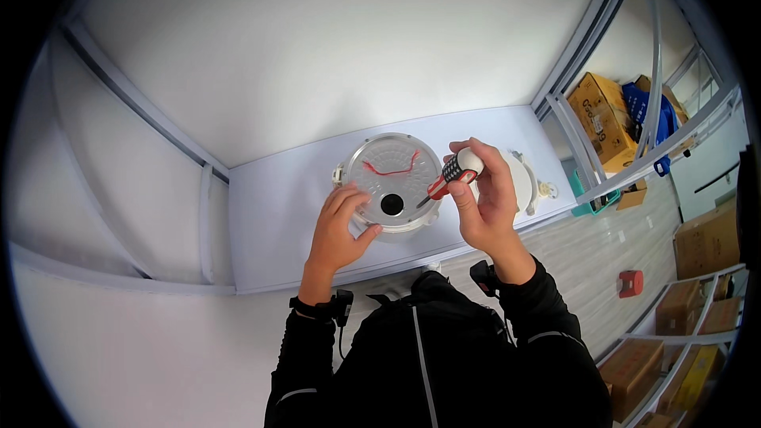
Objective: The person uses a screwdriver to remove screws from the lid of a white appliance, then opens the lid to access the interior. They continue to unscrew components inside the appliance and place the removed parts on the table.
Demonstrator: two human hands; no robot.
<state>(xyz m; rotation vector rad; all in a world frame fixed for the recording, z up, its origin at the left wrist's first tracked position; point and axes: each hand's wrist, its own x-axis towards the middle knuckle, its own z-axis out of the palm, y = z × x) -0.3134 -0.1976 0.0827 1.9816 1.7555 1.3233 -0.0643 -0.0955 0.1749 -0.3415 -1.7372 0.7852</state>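
A round white appliance (372, 143) lies on the white tabletop, its flat pale disc facing up. A thin red wire (396, 172) rests curved on that disc, and a black round spot (391, 204) sits near its lower edge. My right hand (493, 206) grips a screwdriver (456, 174) by its red, black and white handle, the shaft slanting down to the disc's right edge. Whether the tip sits in a screw is too small to tell. With its fingers apart, my left hand (339, 230) touches the rim at the lower left.
Beside my right hand lies a white round part (521, 182) with small fittings at its edge. A pale metal frame (583, 139) borders the table. On the right are cardboard boxes (602, 123), a teal basket (598, 202) and a red stool-like object (631, 284) on the floor.
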